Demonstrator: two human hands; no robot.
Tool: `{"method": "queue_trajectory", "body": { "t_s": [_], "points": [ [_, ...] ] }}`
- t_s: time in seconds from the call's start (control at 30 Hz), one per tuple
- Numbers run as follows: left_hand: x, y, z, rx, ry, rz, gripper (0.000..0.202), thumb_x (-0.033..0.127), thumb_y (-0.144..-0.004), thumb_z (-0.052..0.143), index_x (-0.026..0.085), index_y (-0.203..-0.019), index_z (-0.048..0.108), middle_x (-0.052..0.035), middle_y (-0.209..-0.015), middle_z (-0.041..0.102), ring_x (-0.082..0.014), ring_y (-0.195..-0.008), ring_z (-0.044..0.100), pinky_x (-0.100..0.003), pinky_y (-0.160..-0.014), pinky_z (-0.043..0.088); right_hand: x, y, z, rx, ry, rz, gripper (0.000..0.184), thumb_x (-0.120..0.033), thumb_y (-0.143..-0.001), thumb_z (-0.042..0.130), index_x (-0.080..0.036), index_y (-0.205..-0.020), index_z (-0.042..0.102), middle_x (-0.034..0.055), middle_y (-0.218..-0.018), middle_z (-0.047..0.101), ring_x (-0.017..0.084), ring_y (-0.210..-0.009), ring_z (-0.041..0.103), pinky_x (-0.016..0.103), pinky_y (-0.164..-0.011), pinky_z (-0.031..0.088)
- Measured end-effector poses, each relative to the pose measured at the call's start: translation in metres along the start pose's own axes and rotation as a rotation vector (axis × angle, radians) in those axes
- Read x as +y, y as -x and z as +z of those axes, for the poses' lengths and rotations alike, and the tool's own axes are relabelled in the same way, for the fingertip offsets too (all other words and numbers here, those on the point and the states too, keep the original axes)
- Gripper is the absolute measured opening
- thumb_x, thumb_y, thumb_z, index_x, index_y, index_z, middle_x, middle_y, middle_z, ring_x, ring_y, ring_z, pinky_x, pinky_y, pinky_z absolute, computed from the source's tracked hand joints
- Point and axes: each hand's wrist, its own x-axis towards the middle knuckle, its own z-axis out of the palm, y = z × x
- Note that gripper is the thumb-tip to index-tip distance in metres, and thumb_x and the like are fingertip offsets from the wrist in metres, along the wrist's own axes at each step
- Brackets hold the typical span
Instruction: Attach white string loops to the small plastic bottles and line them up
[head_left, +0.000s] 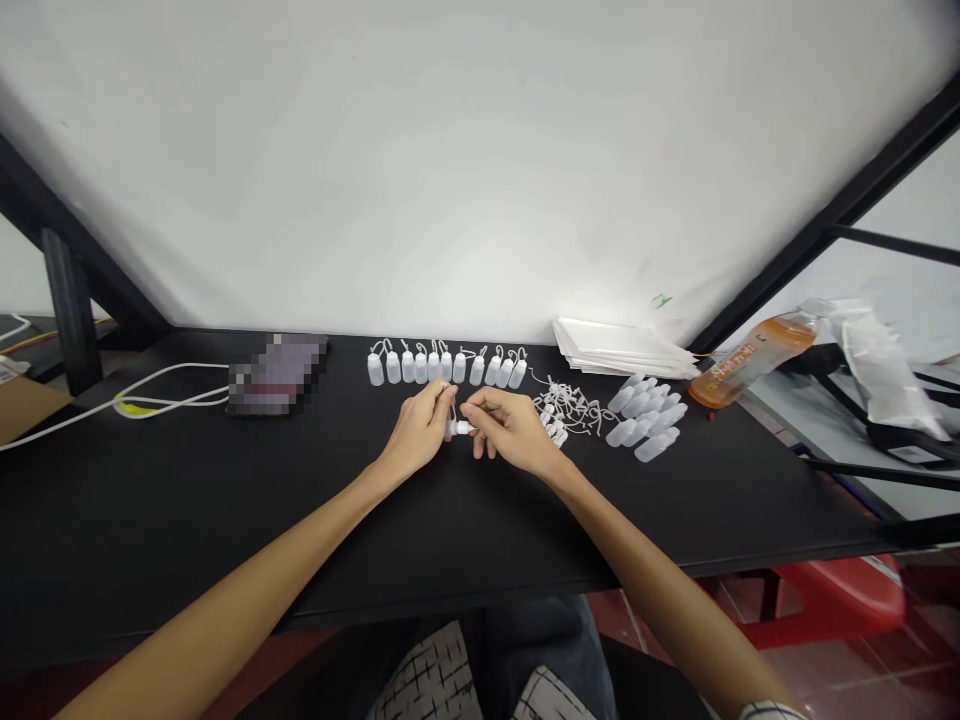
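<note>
Over the black table (187, 510) my two hands meet at its middle. My left hand (421, 428) pinches a small white cap with a thin tether, and my right hand (510, 428) grips a small translucent plastic bottle (460, 428) lying sideways between them. Just behind the hands stands a row of several capped small bottles (445, 366). To the right lies a tangle of loose white caps with tethers (567, 408), and beyond it a cluster of uncapped bottles (646, 416) lying on their sides.
A stack of white sheets (621, 348) lies at the back right, with an orange drink bottle (750, 360) on its side beside it. A blurred dark object (276, 374) and white cables (150, 398) are at the left. A red stool (832, 596) stands below right.
</note>
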Motion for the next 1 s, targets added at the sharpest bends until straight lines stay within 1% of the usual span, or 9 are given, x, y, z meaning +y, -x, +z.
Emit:
{"method": "queue_trajectory", "body": {
  "t_s": [0.13, 0.23, 0.4, 0.57, 0.67, 0.73, 0.8, 0.9, 1.0],
  "points": [
    [0.002, -0.001, -0.002, 0.051, -0.005, 0.008, 0.032, 0.04, -0.095, 0.042, 0.021, -0.07, 0.044, 0.0047, -0.055, 0.049, -0.0114, -0.046, 0.052, -0.023, -0.052, 0.039, -0.003, 0.001, -0.005, -0.083, -0.07, 0.01, 0.03, -0.043, -0.078, 0.072, -0.016, -0.09, 0.065, 0.0031, -0.071, 0.066, 0.016, -0.063, 0.068, 0.024, -0.05, 0.052],
    [0.003, -0.001, -0.002, 0.053, 0.019, -0.006, 0.031, 0.041, -0.094, 0.045, 0.02, -0.071, 0.046, 0.0044, -0.054, 0.05, -0.012, -0.047, 0.053, -0.022, -0.05, 0.04, -0.005, 0.001, -0.007, -0.073, -0.063, 0.025, 0.033, -0.043, -0.074, 0.075, -0.015, -0.09, 0.066, 0.0045, -0.072, 0.067, 0.017, -0.064, 0.068, 0.025, -0.05, 0.053],
    [0.002, -0.001, 0.001, 0.029, 0.158, -0.053, 0.034, 0.047, -0.093, 0.046, 0.019, -0.073, 0.048, 0.004, -0.058, 0.05, -0.0091, -0.043, 0.047, -0.021, -0.044, 0.038, -0.005, 0.0, -0.006, -0.089, -0.004, 0.022, 0.036, -0.051, -0.085, 0.062, -0.015, -0.085, 0.065, 0.0023, -0.065, 0.064, 0.013, -0.055, 0.061, 0.023, -0.048, 0.048],
    [0.004, 0.002, 0.0, 0.058, 0.18, -0.03, 0.037, 0.047, -0.097, 0.036, 0.019, -0.074, 0.046, 0.0017, -0.064, 0.058, -0.0096, -0.046, 0.049, -0.022, -0.049, 0.04, -0.004, 0.001, -0.003, -0.114, 0.204, 0.02, 0.047, -0.051, -0.096, 0.043, -0.016, -0.067, 0.057, -0.0021, -0.052, 0.054, 0.009, -0.046, 0.05, 0.021, -0.049, 0.04],
    [0.007, 0.004, -0.003, 0.081, 0.066, -0.007, 0.036, 0.043, -0.098, 0.034, 0.02, -0.074, 0.047, 0.0023, -0.063, 0.057, -0.0107, -0.049, 0.05, -0.023, -0.054, 0.04, -0.005, 0.001, 0.0, -0.071, 0.178, -0.018, 0.039, -0.048, -0.096, 0.044, -0.017, -0.078, 0.059, -0.0033, -0.057, 0.054, 0.009, -0.047, 0.052, 0.021, -0.051, 0.042],
    [0.009, 0.004, -0.004, 0.108, -0.015, 0.017, 0.034, 0.039, -0.099, 0.034, 0.02, -0.074, 0.046, 0.0025, -0.063, 0.056, -0.0114, -0.053, 0.051, -0.023, -0.057, 0.04, -0.006, 0.002, 0.002, -0.029, 0.094, -0.042, 0.028, -0.045, -0.095, 0.049, -0.019, -0.093, 0.058, -0.0035, -0.066, 0.057, 0.008, -0.047, 0.054, 0.021, -0.05, 0.043],
    [0.01, 0.003, -0.005, 0.136, -0.078, 0.038, 0.032, 0.035, -0.099, 0.035, 0.02, -0.073, 0.045, 0.0024, -0.063, 0.055, -0.0121, -0.056, 0.052, -0.024, -0.06, 0.039, -0.006, 0.002, 0.003, -0.031, 0.002, -0.05, 0.025, -0.043, -0.092, 0.055, -0.021, -0.101, 0.056, -0.0016, -0.079, 0.062, 0.007, -0.047, 0.056, 0.021, -0.047, 0.044],
    [0.012, 0.002, -0.006, 0.169, -0.116, 0.042, 0.03, 0.031, -0.098, 0.035, 0.021, -0.072, 0.044, 0.0021, -0.062, 0.055, -0.0129, -0.056, 0.051, -0.024, -0.061, 0.038, -0.006, 0.002, 0.003, -0.069, -0.05, -0.044, 0.026, -0.04, -0.084, 0.066, -0.02, -0.099, 0.059, 0.0022, -0.091, 0.064, 0.009, -0.052, 0.061, 0.021, -0.045, 0.045],
    [0.013, 0.002, -0.005, 0.175, -0.123, 0.042, 0.028, 0.029, -0.098, 0.035, 0.021, -0.072, 0.043, 0.0017, -0.062, 0.055, -0.0132, -0.056, 0.051, -0.024, -0.061, 0.038, -0.005, 0.002, 0.004, -0.051, -0.047, -0.023, 0.026, -0.04, -0.083, 0.067, -0.018, -0.097, 0.062, 0.003, -0.087, 0.066, 0.011, -0.053, 0.063, 0.023, -0.046, 0.046]
  ]
}}
